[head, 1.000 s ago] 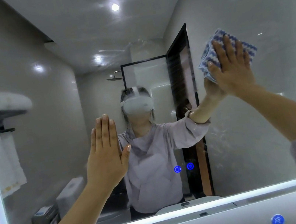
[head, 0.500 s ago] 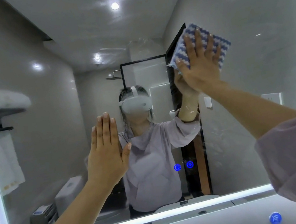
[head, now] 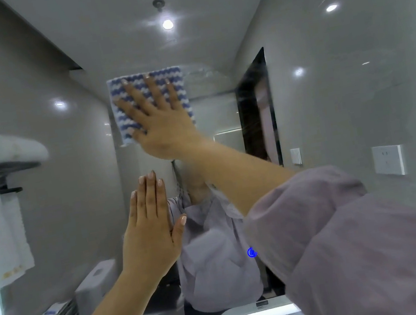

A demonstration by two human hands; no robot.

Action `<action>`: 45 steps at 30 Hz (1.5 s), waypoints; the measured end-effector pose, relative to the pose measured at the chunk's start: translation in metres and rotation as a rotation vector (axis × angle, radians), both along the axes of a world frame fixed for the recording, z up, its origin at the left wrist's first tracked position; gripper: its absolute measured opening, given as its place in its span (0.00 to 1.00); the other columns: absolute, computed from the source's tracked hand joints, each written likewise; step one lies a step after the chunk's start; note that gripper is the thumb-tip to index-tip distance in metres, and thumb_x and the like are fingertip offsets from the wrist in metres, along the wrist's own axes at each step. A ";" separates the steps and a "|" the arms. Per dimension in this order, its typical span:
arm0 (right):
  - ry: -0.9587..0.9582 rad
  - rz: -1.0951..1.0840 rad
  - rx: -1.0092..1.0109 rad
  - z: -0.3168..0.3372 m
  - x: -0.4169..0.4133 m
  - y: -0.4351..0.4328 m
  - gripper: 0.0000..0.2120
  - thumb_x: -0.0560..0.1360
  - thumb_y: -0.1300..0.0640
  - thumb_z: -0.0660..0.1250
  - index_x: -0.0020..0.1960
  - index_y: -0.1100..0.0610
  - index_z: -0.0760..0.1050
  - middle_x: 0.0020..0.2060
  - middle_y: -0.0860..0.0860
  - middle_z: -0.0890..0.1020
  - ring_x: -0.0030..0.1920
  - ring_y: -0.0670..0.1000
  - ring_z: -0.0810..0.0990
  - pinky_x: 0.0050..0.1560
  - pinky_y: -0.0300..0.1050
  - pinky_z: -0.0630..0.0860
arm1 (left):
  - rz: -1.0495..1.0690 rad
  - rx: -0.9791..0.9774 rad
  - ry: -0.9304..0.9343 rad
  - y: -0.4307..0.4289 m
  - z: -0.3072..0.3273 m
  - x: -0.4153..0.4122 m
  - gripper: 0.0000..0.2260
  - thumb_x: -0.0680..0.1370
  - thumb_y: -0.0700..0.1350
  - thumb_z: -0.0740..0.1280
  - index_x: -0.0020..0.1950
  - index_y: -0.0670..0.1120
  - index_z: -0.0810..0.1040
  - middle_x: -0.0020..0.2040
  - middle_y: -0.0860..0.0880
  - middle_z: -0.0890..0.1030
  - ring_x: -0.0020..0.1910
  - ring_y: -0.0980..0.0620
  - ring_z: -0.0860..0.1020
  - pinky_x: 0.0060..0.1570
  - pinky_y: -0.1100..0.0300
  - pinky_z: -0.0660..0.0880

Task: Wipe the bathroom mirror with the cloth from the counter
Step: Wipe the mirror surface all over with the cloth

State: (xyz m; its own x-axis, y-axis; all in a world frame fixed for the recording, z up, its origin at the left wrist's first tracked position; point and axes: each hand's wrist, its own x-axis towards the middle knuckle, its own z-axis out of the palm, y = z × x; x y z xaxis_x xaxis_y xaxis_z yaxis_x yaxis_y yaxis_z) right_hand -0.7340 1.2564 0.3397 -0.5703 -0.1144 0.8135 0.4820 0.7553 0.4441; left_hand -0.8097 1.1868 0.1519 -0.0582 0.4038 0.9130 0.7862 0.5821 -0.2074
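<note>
Now presses the striped cloth [head: 124, 128] flat on the mirror [head: 330, 110] with the right hand [head: 167, 128], fingers straight and spread wide. Just below that hand, rests the left hand [head: 149, 240] flat on the glass, fingers straight, holding nothing.

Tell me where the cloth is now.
Head view, upper centre: the blue-and-white cloth is pressed flat on the mirror by the right hand, above the left hand.

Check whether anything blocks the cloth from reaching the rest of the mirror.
Only the left hand does: it is held flat at the mirror just below the cloth, covering that patch. The right hand presses the cloth straight onto the mirror, and nothing else visible lies on it.
</note>
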 end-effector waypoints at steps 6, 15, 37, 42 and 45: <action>-0.009 0.009 0.033 0.002 -0.002 0.000 0.28 0.82 0.42 0.44 0.78 0.47 0.41 0.78 0.49 0.41 0.77 0.58 0.36 0.74 0.60 0.33 | 0.002 -0.002 0.006 0.000 0.001 0.000 0.33 0.82 0.59 0.39 0.77 0.34 0.49 0.79 0.36 0.49 0.78 0.39 0.50 0.77 0.48 0.46; 0.063 -0.012 0.007 0.008 0.027 0.031 0.26 0.82 0.43 0.43 0.78 0.46 0.41 0.78 0.47 0.43 0.77 0.55 0.38 0.74 0.55 0.33 | -0.022 0.009 0.013 -0.001 0.002 0.002 0.34 0.82 0.59 0.40 0.77 0.34 0.50 0.79 0.36 0.49 0.78 0.39 0.50 0.77 0.48 0.47; 0.441 -0.133 -0.440 -0.003 0.164 0.171 0.27 0.82 0.42 0.43 0.78 0.45 0.37 0.78 0.49 0.40 0.77 0.53 0.36 0.75 0.53 0.34 | -0.034 0.015 0.030 0.003 0.001 -0.001 0.34 0.82 0.59 0.41 0.77 0.33 0.48 0.79 0.35 0.47 0.78 0.38 0.48 0.77 0.46 0.46; 0.540 -0.139 -0.479 -0.005 0.149 0.164 0.28 0.82 0.42 0.43 0.78 0.47 0.38 0.78 0.49 0.40 0.77 0.55 0.36 0.75 0.56 0.34 | -0.054 0.019 0.028 0.004 0.001 -0.002 0.34 0.82 0.58 0.43 0.77 0.34 0.48 0.79 0.35 0.48 0.78 0.39 0.48 0.77 0.47 0.45; 0.601 -0.140 -0.498 -0.006 0.135 0.150 0.28 0.82 0.43 0.43 0.78 0.49 0.38 0.78 0.50 0.40 0.77 0.58 0.37 0.75 0.59 0.35 | -0.064 0.023 0.025 0.003 0.001 -0.002 0.34 0.82 0.58 0.42 0.77 0.33 0.48 0.79 0.36 0.47 0.79 0.39 0.47 0.77 0.47 0.45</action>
